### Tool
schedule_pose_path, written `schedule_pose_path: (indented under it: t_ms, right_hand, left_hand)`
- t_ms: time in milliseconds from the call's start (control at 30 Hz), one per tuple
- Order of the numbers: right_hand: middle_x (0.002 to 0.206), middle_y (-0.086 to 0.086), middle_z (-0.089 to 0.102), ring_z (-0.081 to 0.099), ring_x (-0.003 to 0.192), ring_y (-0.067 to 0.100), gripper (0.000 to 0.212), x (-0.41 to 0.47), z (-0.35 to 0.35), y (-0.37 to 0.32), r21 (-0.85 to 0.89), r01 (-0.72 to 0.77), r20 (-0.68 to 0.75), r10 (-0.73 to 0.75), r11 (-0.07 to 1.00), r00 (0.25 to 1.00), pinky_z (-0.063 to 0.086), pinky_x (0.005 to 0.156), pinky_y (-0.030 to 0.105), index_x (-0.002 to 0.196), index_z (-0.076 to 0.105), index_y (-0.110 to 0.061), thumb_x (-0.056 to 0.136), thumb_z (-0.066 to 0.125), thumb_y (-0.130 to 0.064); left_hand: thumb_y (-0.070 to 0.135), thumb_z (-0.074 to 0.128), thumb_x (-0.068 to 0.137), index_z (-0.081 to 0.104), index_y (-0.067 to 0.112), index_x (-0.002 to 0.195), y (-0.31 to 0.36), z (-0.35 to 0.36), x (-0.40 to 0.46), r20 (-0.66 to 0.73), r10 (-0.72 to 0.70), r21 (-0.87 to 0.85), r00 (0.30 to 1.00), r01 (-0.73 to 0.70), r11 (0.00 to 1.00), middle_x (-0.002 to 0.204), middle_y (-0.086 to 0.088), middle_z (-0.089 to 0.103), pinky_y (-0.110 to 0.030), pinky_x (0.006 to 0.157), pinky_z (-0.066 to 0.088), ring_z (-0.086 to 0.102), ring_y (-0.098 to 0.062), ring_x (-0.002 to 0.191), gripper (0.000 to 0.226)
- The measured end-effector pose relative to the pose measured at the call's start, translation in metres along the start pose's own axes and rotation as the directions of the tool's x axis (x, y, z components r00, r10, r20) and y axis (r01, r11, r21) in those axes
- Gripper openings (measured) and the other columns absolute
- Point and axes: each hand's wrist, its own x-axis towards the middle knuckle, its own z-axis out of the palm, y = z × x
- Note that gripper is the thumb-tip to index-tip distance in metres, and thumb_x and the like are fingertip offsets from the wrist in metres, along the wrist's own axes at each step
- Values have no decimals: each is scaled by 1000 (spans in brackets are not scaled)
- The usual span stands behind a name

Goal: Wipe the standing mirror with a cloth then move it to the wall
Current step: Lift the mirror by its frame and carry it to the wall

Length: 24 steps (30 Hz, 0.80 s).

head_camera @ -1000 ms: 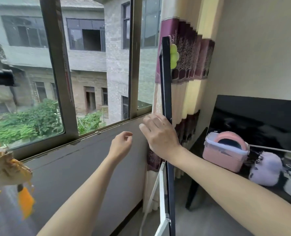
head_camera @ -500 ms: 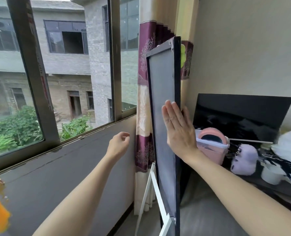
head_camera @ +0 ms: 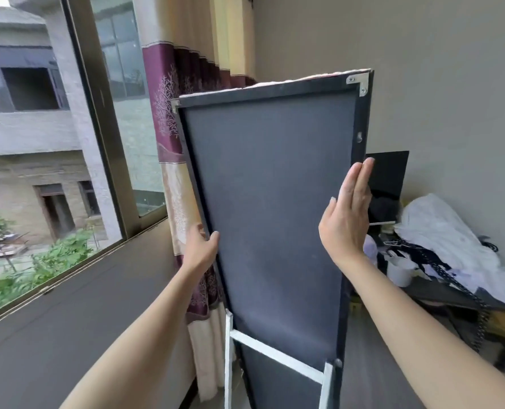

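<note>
The standing mirror (head_camera: 272,208) stood upright with its dark back facing the camera, just right of the curtain (head_camera: 174,119). The left hand (head_camera: 201,249) gripped its left edge; the right hand (head_camera: 348,216) lay flat, fingers straight, against its right edge.

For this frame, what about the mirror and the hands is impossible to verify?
Head view only:
- Mirror glass: faces away; only its dark back shows, so cleanliness is unknown.
- Mirror's feet and white stand: cut off by the bottom edge.
- Left hand fingers: wrapped behind the frame's edge.
- Right hand: flat at the right edge; contact unclear.
- Cloth: none visible.
</note>
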Motion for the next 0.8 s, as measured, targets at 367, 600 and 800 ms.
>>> schedule_pose_path:
  t_ms: [367,600,800]
  right_hand:
    - [145,24,32,34,132,35,69,34,22,63,94,-157,-7,158,983,987,48,96,43,145,8,-8,89,47,-17]
    - [149,25,21,24,138,37,81,13,48,107,187,-339,134,318,922,939,26,112,42,146,1,-2,89,56,-16]
    - [141,25,30,30,129,35,83,11,76,116,214,-504,205,466,837,861,23,103,36,147,5,-10,86,61,-15]
  left_hand:
    - [46,64,82,-6,14,149,43,70,23,-161,-38,-76,986,26,997,157,-7,3,-28,112,5,6,-18,144,102]
    - [33,79,72,3,12,149,24,97,60,-218,14,-158,976,-49,986,154,-10,15,-29,112,14,19,-22,141,110]
    - [36,78,73,16,7,146,-23,119,102,-91,-93,-146,992,79,986,146,-14,31,-37,108,30,34,-28,133,100]
